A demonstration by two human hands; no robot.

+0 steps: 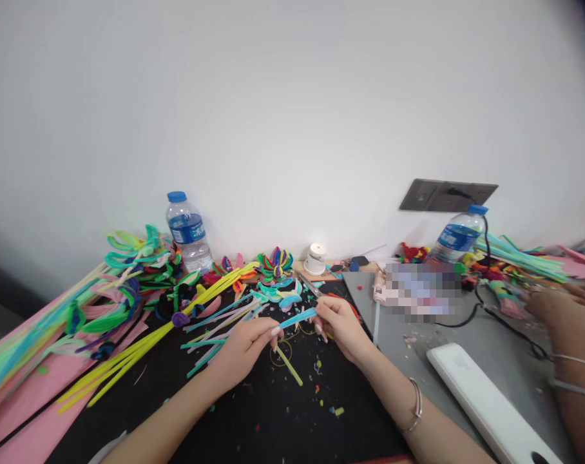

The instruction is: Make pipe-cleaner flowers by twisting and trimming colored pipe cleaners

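A light blue pipe cleaner piece [297, 318], looking doubled, stretches between my two hands above the black mat [254, 412]. My left hand [244, 348] pinches its left end with thumb and forefinger. At the other end, my right hand [343, 327] is closed on it with the fingertips. Below my left fingers is a short pale yellow-green pipe cleaner [289, 367]; whether it is held or lies on the mat I cannot tell. Scissors [310, 283] lie just behind my right hand, their handles partly hidden. A thin ring [274, 358] lies beside the yellow-green piece.
Cut pipe cleaners [220, 322], yellow stems [157, 335] and fuzzy flowers [276, 263] crowd the left and back. Water bottles [189, 235] [459, 235] stand near the wall. A white roll [316, 259], a long white device [486, 399] and another person's hand [558, 309] are also visible.
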